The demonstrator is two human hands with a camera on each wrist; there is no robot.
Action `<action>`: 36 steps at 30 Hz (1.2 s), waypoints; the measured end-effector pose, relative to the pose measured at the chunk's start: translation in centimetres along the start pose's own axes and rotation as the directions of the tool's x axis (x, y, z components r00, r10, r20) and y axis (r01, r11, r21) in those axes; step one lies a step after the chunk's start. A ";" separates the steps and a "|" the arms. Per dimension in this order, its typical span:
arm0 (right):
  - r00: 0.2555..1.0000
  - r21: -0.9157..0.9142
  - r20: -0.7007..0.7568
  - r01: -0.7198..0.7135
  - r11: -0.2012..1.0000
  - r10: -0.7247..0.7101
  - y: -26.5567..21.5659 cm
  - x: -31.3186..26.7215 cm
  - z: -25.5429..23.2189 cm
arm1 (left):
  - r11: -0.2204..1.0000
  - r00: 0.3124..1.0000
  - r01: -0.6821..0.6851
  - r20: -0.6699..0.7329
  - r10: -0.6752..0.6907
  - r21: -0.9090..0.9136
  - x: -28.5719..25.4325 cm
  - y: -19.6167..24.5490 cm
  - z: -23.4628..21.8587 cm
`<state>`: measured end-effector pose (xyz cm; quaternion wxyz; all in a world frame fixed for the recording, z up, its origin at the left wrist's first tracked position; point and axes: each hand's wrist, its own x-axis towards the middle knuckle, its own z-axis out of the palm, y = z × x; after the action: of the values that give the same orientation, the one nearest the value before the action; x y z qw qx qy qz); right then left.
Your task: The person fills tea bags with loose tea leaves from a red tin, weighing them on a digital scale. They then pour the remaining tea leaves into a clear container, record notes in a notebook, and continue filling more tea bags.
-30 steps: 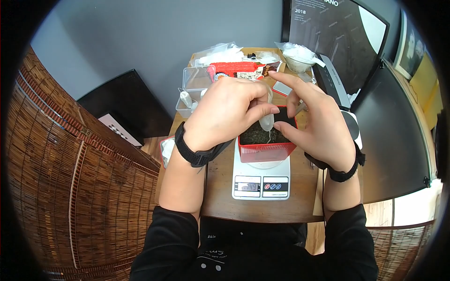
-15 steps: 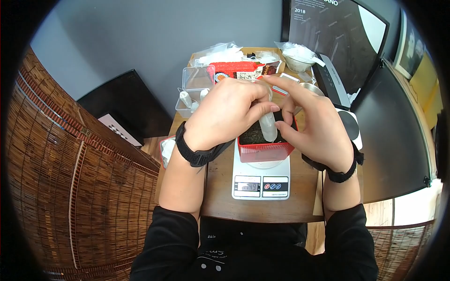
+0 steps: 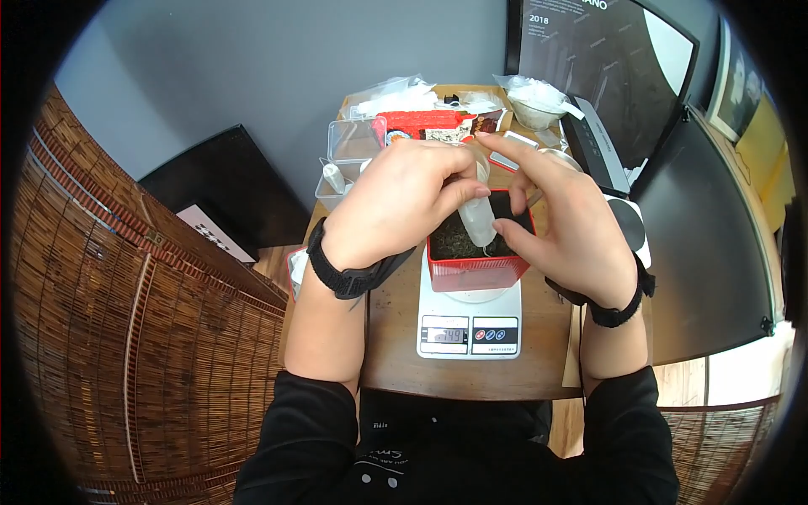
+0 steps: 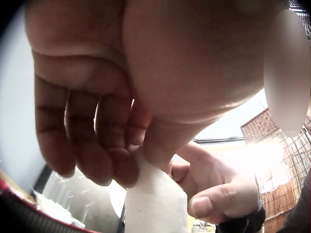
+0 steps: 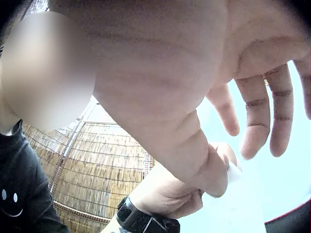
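My left hand (image 3: pixel 404 189) pinches the upper end of a translucent white pouch (image 3: pixel 477 220) between thumb and fingers. The pouch hangs slanted over a red square container (image 3: pixel 476 276) of dark, leaf-like loose material (image 3: pixel 450 244), and a thin string shows at its lower end. Beside it, my right hand (image 3: pixel 574 220) has its fingers spread and loosely bent, thumb tip right at the pouch. In the left wrist view, the pouch (image 4: pixel 155 204) looks pale and soft, with the right thumb alongside. Beneath the container is a white kitchen scale (image 3: pixel 427 296) whose display reads about 749.
At the left stands a clear box (image 3: pixel 335 202) with several white pouches inside, its lid raised. Behind lie a red package (image 3: pixel 421 120) and plastic bags. A bowl (image 3: pixel 539 116) of white material stands at back right, near a metal cup (image 3: pixel 557 158) and a monitor (image 3: pixel 589 50).
The pouch has swung from near upright to a slant, its lower end moving slightly right. The left hand has shifted slightly left. The right hand's spread fingers have moved a little.
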<state>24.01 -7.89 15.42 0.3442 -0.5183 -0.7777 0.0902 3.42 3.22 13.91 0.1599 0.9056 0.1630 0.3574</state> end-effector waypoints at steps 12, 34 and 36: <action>0.992 -0.103 -0.099 0.072 0.992 -0.082 0.3 0.0 0.6 | 0.991 0.995 0.095 -0.023 -0.093 0.094 -0.1 0.2 0.0; 0.979 -0.027 -0.153 0.133 0.991 -0.136 0.6 0.1 1.1 | 0.998 0.998 0.061 -0.011 -0.061 -0.011 0.0 0.4 0.0; 0.997 0.044 -0.080 0.025 0.999 -0.021 0.1 0.2 0.5 | 0.998 0.998 0.066 0.000 -0.066 -0.002 0.1 0.6 -0.2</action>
<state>23.73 -7.51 15.07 0.3877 -0.5045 -0.7670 0.0829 3.44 2.80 14.37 0.1723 0.8995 0.1928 0.3523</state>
